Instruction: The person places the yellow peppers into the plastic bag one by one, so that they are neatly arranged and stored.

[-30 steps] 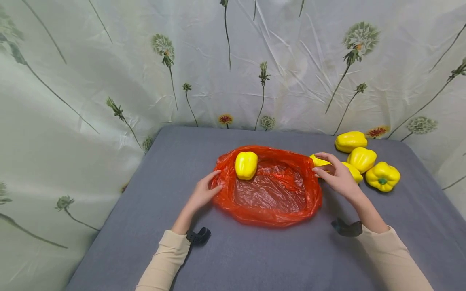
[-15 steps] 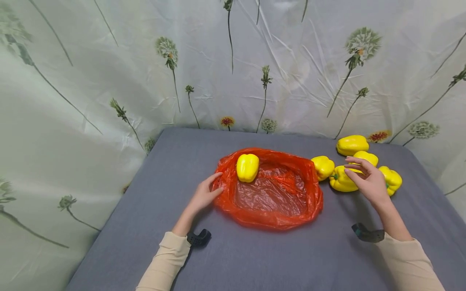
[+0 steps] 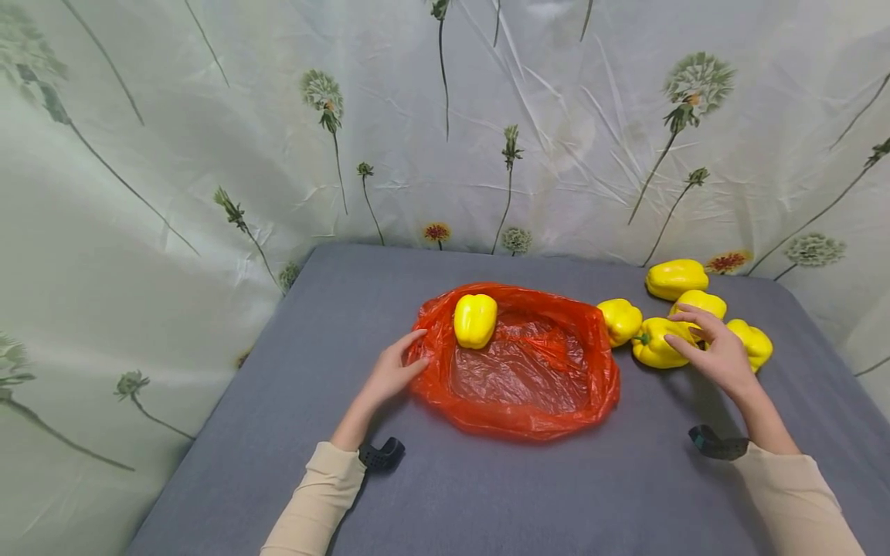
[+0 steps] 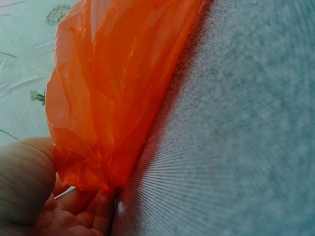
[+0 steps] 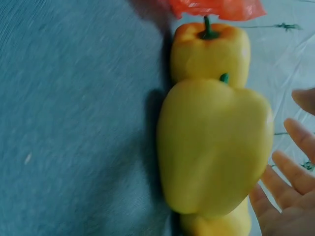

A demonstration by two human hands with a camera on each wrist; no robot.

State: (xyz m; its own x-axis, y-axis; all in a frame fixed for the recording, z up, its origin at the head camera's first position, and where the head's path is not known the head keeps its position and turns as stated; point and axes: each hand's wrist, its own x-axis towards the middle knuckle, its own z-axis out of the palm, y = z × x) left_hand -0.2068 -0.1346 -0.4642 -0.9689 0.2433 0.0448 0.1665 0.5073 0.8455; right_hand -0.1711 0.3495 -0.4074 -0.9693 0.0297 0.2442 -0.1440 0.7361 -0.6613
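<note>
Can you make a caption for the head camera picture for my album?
One yellow pepper in a red bag, left hand at its side, right hand near five more peppers.

The left sleeve (image 3: 317, 496) at seven o'clock and right sleeve (image 3: 797, 498) at four are beige and creased; the left wristband (image 3: 382, 455) and right wristband (image 3: 719, 446) are black and curved.
</note>
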